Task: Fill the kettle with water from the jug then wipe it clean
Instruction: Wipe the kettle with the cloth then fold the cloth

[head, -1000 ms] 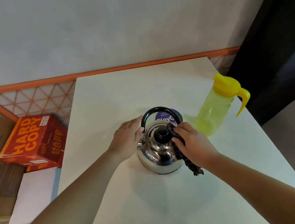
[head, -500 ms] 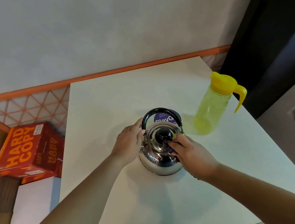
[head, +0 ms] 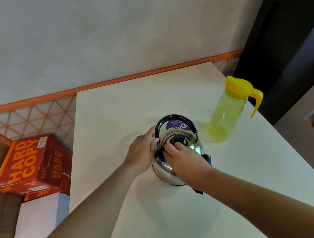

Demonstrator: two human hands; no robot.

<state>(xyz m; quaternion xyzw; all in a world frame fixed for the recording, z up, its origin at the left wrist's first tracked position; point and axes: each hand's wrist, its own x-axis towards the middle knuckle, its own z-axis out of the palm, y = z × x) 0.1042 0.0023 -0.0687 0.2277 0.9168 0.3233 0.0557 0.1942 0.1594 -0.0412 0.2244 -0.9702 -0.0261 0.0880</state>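
Right hand (head: 184, 160) is shifting leftward over the kettle (head: 163, 167) lid, gripping the dark cloth (head: 207, 159) against it. Left hand (head: 142, 153) is bracing the kettle's left side, fingers flat. Kettle is standing mid-table (head: 131, 106), jug (head: 228, 114) nearby.

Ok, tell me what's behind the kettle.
A purple round thing with white lettering shows through the arch of the kettle handle; the kettle hides its lower part, so I cannot identify it.

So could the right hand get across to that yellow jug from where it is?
Probably yes. The jug stands upright just right of the kettle, with bare table between, but the right hand is busy pressing a cloth on the kettle.
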